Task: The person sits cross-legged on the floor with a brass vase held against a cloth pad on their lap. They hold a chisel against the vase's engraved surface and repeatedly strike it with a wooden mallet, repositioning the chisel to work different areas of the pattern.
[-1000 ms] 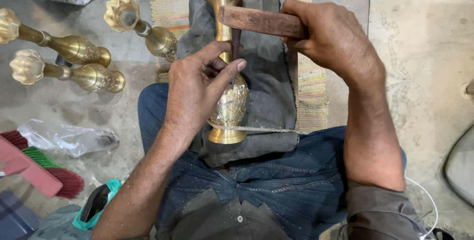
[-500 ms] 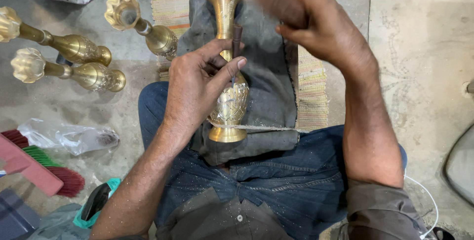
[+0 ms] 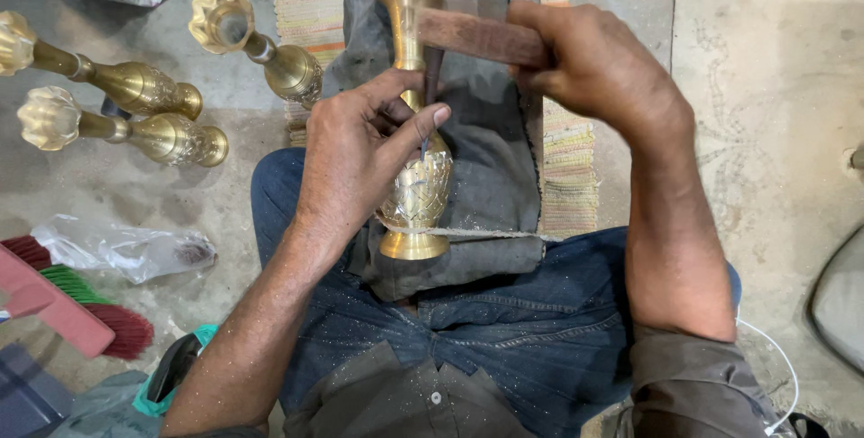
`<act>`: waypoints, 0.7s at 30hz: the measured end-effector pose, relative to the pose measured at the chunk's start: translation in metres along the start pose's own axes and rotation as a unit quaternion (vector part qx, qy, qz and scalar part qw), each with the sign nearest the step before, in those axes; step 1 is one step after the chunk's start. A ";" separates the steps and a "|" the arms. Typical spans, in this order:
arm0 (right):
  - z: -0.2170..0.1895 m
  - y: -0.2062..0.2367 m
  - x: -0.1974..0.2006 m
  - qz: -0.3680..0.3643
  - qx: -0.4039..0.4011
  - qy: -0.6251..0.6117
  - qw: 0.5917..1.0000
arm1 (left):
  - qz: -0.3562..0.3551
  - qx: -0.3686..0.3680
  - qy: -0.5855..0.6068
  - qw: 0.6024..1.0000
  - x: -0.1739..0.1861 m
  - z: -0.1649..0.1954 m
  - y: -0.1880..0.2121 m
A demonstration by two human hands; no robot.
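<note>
**Tapping a pattern into a brass vase**

A person sat on the floor with a brass vase [image 3: 416, 177] lying on a dark cloth [image 3: 490, 168] across their lap. Its wavy mouth pointed away from them and its round foot pointed toward their belly.

The left hand [image 3: 360, 154] was wrapped around the neck and belly of the vase. Its thumb and fingers also pinched a thin metal punch [image 3: 430, 87], and the tip of the punch touched the vase. The right hand [image 3: 598, 69] was closed tight around a wooden mallet [image 3: 472, 35], which was just above the top of the punch.

The belly of the vase already had a shiny cut pattern on it, like leaves or petals. The neck looked smooth and plain. So it seemed that part of the work was done and part was left, but the far side of the vase was hidden, so it was hard to tell how much.

Three more brass vases [image 3: 157, 100] lay on the gray floor [image 3: 756, 87] to the left. A red and green brush [image 3: 85, 307] and a crumpled plastic bag [image 3: 126, 249] lay nearer the person's left side.
</note>
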State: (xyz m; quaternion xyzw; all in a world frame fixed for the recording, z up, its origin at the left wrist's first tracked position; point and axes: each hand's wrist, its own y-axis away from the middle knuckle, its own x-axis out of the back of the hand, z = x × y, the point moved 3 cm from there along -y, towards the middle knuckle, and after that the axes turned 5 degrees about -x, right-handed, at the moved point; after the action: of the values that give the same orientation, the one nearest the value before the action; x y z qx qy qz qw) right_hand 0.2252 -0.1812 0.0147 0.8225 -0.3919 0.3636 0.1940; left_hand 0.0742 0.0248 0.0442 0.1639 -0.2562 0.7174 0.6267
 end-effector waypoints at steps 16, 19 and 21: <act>-0.016 0.003 0.004 0.017 0.086 -0.050 0.995 | -0.010 0.025 0.035 0.999 0.001 0.000 0.000; -0.017 0.006 0.002 0.016 0.058 0.034 0.998 | -0.015 0.022 0.049 0.998 0.002 0.004 -0.001; -0.013 0.003 0.001 -0.003 -0.023 0.058 0.998 | -0.014 0.017 0.058 0.998 0.003 0.009 -0.003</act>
State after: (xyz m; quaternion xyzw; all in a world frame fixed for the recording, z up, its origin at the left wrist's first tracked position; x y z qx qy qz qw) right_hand 0.2174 -0.1758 0.0240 0.7964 -0.3858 0.4010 0.2369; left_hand 0.0761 0.0225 0.0534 0.1363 -0.2051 0.7212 0.6475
